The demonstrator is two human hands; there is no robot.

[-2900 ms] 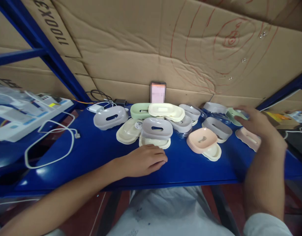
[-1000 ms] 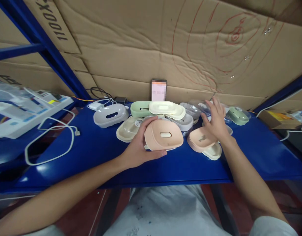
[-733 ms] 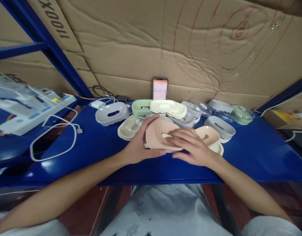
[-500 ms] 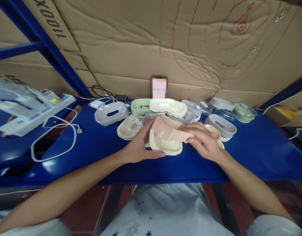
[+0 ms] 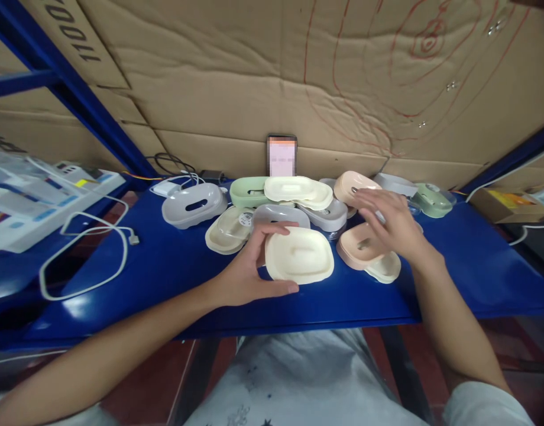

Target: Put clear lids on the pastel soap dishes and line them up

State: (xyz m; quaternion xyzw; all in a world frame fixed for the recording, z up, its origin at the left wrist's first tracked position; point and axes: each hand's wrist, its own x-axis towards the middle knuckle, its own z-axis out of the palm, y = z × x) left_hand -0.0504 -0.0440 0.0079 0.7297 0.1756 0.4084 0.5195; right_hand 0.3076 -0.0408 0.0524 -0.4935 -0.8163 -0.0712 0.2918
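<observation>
Two hands work over the blue table (image 5: 165, 266) in the head view. The left hand (image 5: 245, 272) grips the left end of a cream tray (image 5: 299, 254), thumb and fingers clamped around its rim. Half a second ago a pink shell (image 5: 352, 184) sat nested on that tray; it now rests at one o'clock among the other dishes, so the pair is separated. The right hand (image 5: 394, 225), fingers spread and empty, hovers at three o'clock over another pink dish (image 5: 363, 245).

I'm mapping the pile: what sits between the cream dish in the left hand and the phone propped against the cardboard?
In the head view, a grey dish and a pale yellow dish lie between the cream dish and the phone.
</observation>
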